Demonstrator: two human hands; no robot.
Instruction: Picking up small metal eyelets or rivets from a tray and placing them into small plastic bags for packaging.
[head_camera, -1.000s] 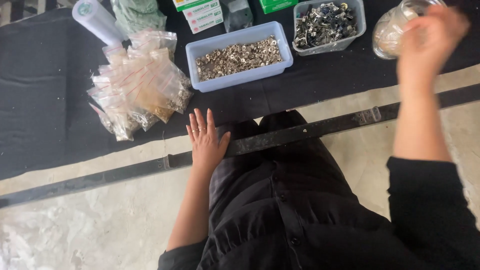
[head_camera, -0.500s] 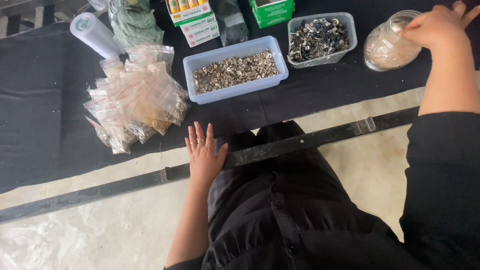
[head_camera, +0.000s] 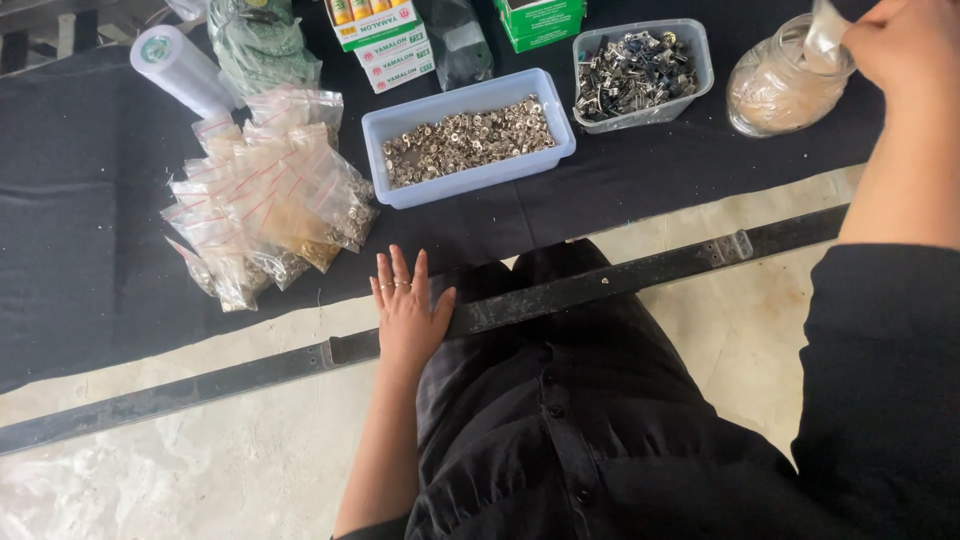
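My left hand (head_camera: 408, 310) lies flat with fingers apart on the black metal bar (head_camera: 620, 278) at the edge of the black cloth (head_camera: 90, 220), holding nothing. My right hand (head_camera: 905, 45) is at the far right, closed on a small clear plastic bag (head_camera: 826, 35) at the mouth of a glass jar (head_camera: 780, 85) that holds more such bags. A pale blue tray (head_camera: 470, 135) of small metal fittings sits ahead of my left hand. A pile of small zip bags (head_camera: 270, 205) filled with fittings lies to its left.
A clear tub (head_camera: 640, 72) of dark metal parts stands behind the blue tray. Green and white boxes (head_camera: 385, 40), a white cylinder (head_camera: 180, 70) and a green bundle (head_camera: 262, 45) sit at the back. Pale stone floor (head_camera: 200, 450) lies near me.
My right hand came down from mid-air to the glass jar's mouth and now grips a small bag there. My left hand stayed flat on the bar.
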